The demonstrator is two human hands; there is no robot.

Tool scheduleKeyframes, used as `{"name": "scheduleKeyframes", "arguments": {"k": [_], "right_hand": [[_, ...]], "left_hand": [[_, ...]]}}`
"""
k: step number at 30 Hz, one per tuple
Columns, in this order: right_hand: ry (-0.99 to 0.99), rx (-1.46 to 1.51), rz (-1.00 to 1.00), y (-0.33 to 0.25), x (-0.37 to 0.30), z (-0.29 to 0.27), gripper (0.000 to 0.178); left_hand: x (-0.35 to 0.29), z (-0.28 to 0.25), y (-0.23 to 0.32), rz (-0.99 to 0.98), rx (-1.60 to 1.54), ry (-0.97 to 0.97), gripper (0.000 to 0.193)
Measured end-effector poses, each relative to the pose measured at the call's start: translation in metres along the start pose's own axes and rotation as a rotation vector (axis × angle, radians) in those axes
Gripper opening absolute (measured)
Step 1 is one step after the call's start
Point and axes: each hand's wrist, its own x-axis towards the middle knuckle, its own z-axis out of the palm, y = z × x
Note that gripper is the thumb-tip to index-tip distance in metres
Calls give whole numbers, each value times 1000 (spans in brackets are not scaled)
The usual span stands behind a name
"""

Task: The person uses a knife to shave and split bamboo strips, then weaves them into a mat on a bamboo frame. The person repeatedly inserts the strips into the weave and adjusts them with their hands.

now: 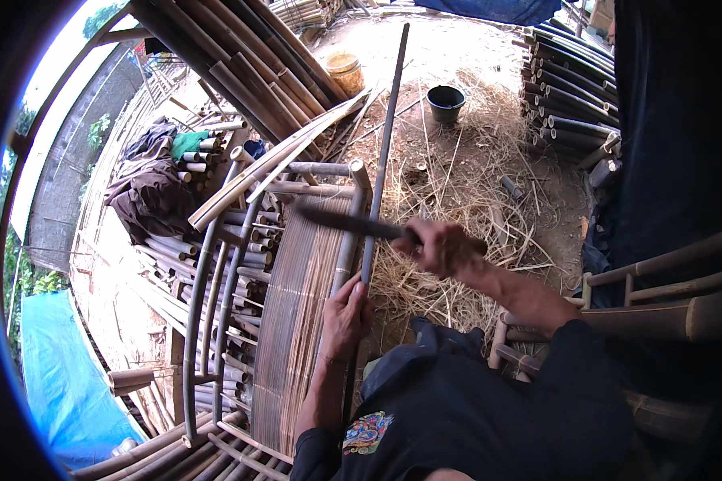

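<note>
My left hand is closed round a long, dark bamboo strip that runs from near my body to the far top of the view. In my right hand is the handle of a machete, its dark blade pointing left and slightly blurred. The blade crosses the strip a little beyond my left hand; whether it touches the strip I cannot tell. Left of my left hand lies a bamboo bench with a slatted seat. The strip's near end is hidden beside my shirt.
Shavings litter the ground ahead, near a black bucket and a yellowish bucket. Bamboo poles are stacked at the far right, others at the far left. Pale split bamboo lies across the bench's end. Bamboo furniture stands at right.
</note>
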Motion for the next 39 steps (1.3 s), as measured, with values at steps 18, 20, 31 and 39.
{"name": "scheduleKeyframes", "arguments": {"k": [18,20,31,39], "right_hand": [[100,64,-5,-7,9,-5,40],[173,41,-13,1,7,7,46],[280,-105,465,82,34,-30,63],[382,-211,629,180,49,-140,79]], "left_hand": [[-14,-12,9,21,-4,-110,45],[-17,-19,8,65,60,-107,45],[-69,-56,1,-47,128,-162,40],[-141,-138,-54,-143,152,-235,43]]}}
